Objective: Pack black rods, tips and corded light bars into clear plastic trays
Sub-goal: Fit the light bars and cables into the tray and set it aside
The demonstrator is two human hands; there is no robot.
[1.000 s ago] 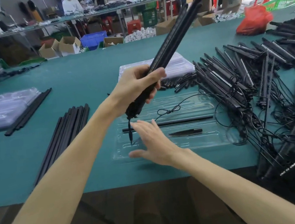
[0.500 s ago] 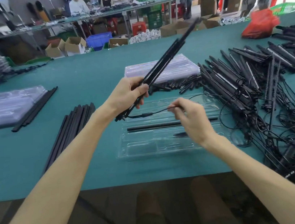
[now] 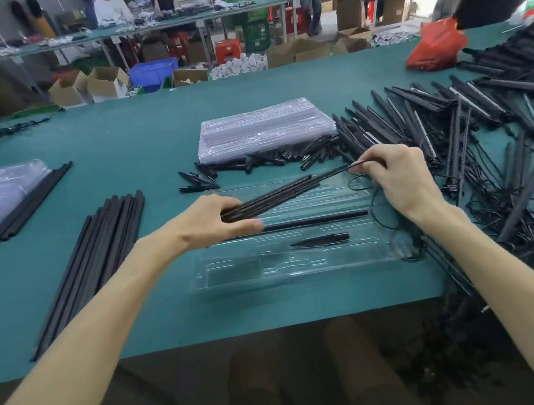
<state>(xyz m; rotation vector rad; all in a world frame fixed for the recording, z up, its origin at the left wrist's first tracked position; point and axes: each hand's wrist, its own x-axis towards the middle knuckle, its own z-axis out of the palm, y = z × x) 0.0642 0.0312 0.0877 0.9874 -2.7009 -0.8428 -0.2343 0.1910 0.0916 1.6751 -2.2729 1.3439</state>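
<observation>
Head view: clear tray (image 3: 234,272) on green table (image 3: 144,123) near front edge, one tip (image 3: 320,240) and one rod (image 3: 316,220) lying in its slots. Just above, left hand (image 3: 206,222) grips light bar (image 3: 275,196) by one end, right hand (image 3: 399,177) pinches its cord (image 3: 361,164). Behind: loose tips (image 3: 270,160), tray stack (image 3: 262,127).

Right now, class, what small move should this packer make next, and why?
Probably lower the light bar into the free far channel of the tray. The left hand grips its end, the right hand pinches its cord, and it hangs tilted above the tray; a rod and a tip already lie in nearer slots.
</observation>
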